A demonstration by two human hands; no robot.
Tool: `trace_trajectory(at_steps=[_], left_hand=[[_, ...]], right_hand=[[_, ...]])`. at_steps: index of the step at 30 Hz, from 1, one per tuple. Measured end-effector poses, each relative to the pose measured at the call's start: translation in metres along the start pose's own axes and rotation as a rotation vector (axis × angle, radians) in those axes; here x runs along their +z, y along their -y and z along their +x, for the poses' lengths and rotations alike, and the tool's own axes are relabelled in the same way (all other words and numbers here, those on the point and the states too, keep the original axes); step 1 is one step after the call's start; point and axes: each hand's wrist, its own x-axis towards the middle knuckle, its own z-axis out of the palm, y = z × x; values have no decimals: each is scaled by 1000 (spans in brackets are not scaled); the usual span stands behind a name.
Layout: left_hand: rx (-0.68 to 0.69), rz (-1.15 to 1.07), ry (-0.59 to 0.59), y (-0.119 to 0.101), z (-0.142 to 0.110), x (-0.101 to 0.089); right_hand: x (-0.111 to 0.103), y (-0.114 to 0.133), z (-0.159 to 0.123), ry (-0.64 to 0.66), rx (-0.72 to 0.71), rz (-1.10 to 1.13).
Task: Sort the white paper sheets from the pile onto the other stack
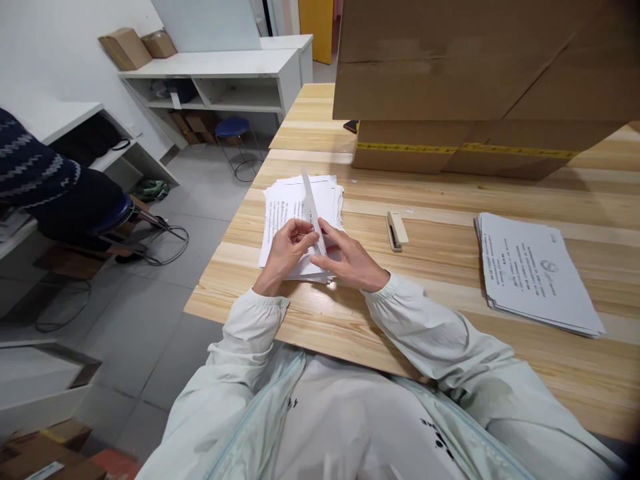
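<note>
Where both hands [320, 248] pinch raised sheets [315, 217] | lower fingertips partly hidden

Grey tiled floor [173, 360], white wall [55, 47], white shelving [215, 63], blue stool [233, 127]

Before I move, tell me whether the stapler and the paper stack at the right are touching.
Apart. The head view shows bare wood of the table between the stapler and the paper stack.

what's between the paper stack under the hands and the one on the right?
Head view: a cream stapler on the wooden table, tiny white scraps farther back. The right hand also juts partly in.
</note>
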Motion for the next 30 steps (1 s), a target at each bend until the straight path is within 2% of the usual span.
trace_trajectory(at_steps=[9,15,18,22,26,28,30], left_hand=[[-15,-7,-15,-2,-1,0],[-44,-45,-54,-6,-4,-4],[-52,-83,4,-6,-7,-7],[-7,-10,110,-10,-13,-9],[24,56,158,-11,-18,-8],[16,35,96,-8,-18,-10],[53,-44,-116,-5,-19,-15]], right_hand=[[-1,2,0,-7,47,112],[-9,0,4,-207,124,23],[-14,3,9,-203,195,21],[-16,7,20,-210,260,35],[-9,-1,33,-229,224,18],[-7,-10,35,-299,178,37],[-11,-17,28,-374,126,120]])
